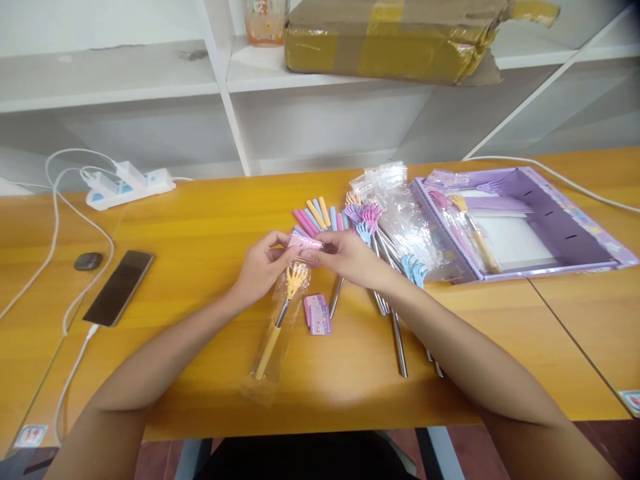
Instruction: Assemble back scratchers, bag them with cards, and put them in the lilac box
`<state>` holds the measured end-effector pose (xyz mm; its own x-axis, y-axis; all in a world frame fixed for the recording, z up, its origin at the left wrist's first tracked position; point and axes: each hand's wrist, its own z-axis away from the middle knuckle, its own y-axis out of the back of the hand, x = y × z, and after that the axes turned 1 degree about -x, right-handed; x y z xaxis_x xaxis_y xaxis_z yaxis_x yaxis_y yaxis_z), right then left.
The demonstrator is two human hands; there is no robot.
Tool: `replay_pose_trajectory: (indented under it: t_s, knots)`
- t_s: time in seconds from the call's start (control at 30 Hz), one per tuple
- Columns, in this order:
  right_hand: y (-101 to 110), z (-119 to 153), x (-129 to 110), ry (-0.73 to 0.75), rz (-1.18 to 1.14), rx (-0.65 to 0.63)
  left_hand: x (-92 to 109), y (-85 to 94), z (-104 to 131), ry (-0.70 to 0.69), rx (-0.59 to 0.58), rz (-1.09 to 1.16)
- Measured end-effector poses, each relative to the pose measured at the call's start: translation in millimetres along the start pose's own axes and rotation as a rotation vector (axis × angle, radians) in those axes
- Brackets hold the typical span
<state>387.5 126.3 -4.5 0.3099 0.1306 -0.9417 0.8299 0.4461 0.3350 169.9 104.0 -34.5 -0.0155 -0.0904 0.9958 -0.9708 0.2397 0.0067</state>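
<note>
My left hand (pixel 263 267) and my right hand (pixel 347 253) meet mid-table, fingers pinched on the two ends of a small pink card (pixel 304 245). The card is at the top of a clear plastic bag holding a yellow back scratcher (pixel 270 343), its claw just below my fingers. Right of the bag lie printed pink and purple cards (pixel 319 317). Behind my hands lie several coloured handle tubes (pixel 313 217). Beyond my right hand are back scratchers with blue (pixel 414 269), pink and purple claws and metal rods, partly under my forearm.
A purple box (pixel 547 217) with bagged scratchers stands at the right, beside a pile of clear bags (pixel 407 213). At the left lie a phone (pixel 120 287) on a cable, a small black object (pixel 89 261) and a power strip (pixel 131 189). A taped carton (pixel 395 40) sits on the shelf.
</note>
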Motion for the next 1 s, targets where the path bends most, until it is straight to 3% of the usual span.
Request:
replay_pose_trajectory:
  t_s: [0.13,0.57,0.83,1.0]
  knots:
    - [0,-2,2,-0.009,-0.078,-0.042,-1,0.2,0,-0.004,0.014,0.015]
    - [-5,-4,10,-0.021,-0.002,0.050,-1,-0.3,0,-0.001,0.013,0.016]
    - [2,-2,1,-0.072,-0.144,-0.122,-1,0.6,-1,-0.023,0.023,-0.006]
    - [-16,8,-7,-0.142,-0.130,-0.310,4,7.6,-7,-0.157,0.202,-0.018]
